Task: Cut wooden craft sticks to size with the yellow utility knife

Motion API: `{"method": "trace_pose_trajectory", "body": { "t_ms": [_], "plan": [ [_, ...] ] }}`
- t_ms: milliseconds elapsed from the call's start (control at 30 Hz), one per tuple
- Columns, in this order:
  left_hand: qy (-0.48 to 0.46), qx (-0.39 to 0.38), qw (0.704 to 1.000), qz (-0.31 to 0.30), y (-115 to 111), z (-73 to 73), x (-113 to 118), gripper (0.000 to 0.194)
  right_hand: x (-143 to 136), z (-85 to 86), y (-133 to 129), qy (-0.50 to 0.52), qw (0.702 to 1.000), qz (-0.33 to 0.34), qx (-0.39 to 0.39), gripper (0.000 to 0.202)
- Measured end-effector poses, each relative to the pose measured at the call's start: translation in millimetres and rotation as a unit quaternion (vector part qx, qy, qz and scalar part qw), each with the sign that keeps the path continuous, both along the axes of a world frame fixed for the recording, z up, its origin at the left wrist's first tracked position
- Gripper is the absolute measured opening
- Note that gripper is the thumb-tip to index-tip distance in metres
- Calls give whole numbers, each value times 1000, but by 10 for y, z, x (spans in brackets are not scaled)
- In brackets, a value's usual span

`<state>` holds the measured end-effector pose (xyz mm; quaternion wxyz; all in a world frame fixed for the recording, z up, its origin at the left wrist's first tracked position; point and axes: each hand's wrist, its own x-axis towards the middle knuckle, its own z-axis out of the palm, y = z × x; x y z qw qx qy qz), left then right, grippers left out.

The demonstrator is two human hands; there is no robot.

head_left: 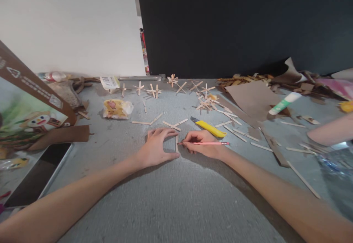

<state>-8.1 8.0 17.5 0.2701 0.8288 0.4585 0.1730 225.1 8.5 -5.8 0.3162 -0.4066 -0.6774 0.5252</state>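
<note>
A wooden stick [177, 143] lies upright in view on the grey table [165, 202], between my two hands. My left hand [156, 148] is beside it, thumb and fingers spread around its two ends. My right hand [202, 143] is closed on a pink pencil [212, 143], whose tip meets the stick's right side near its middle. Just behind my right hand lies a yellow box cutter [211, 128]. Beyond my fingers are two sticks joined in a cross [175, 124] and an angled pair [150, 122].
Crossed-stick pieces [173, 80] stand along the back. Loose sticks [235, 133], brown cardboard [250, 97] and a glue stick [285, 103] are at right. A phone [38, 175], a brown bag [35, 99] and a yellow packet [117, 109] are at left.
</note>
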Motion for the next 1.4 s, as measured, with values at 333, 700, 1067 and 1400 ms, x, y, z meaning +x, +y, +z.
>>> {"method": "trace_pose_trajectory", "body": {
  "t_ms": [333,700,1067,1400],
  "plan": [
    [2,8,1000,-1,5,-14,-1,66,-7,-17,3,-16,1000,-13,1,33],
    [4,6,1000,-3,-3,11,4,67,-10,-10,4,-3,1000,-6,-5,35],
    [-35,11,999,-14,12,-37,-28,49,-10,-25,8,1,1000,-1,1,32],
    [-25,0,1000,-14,30,-35,-28,68,-12,-5,5,-2,1000,1,3,33]
  ]
}}
